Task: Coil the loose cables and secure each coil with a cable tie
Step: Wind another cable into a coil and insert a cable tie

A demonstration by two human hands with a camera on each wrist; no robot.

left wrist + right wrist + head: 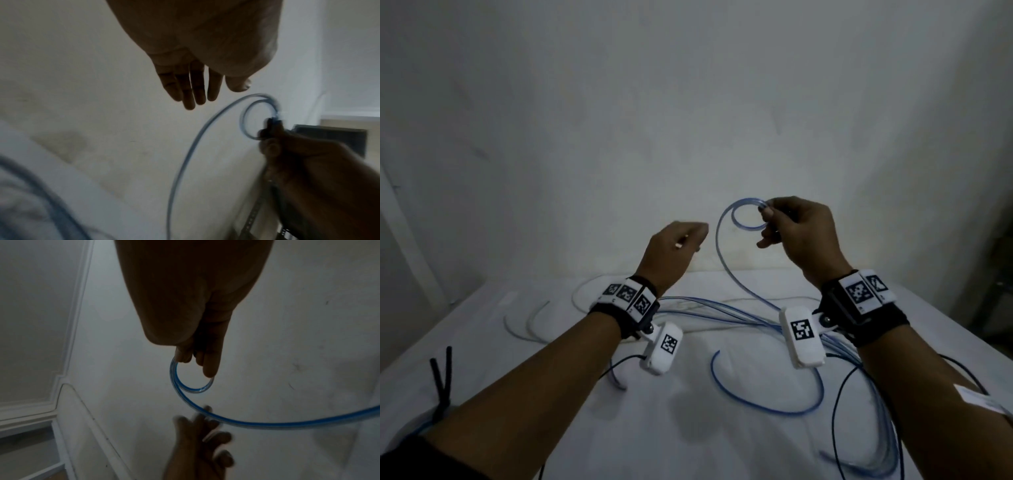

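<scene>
My right hand is raised in front of the wall and pinches a blue cable that curls into a small loop at its fingertips. In the right wrist view the fingers hold that loop from above. From the loop the cable hangs down to the table. My left hand hovers just left of the loop, apart from it. The left wrist view shows its fingers straight and empty, with the loop beyond them.
Several loose blue cables lie tangled across the white table. Pale cable pieces lie at the back left. A black cable runs along the right. Black cable ties stick up from a bundle at the front left.
</scene>
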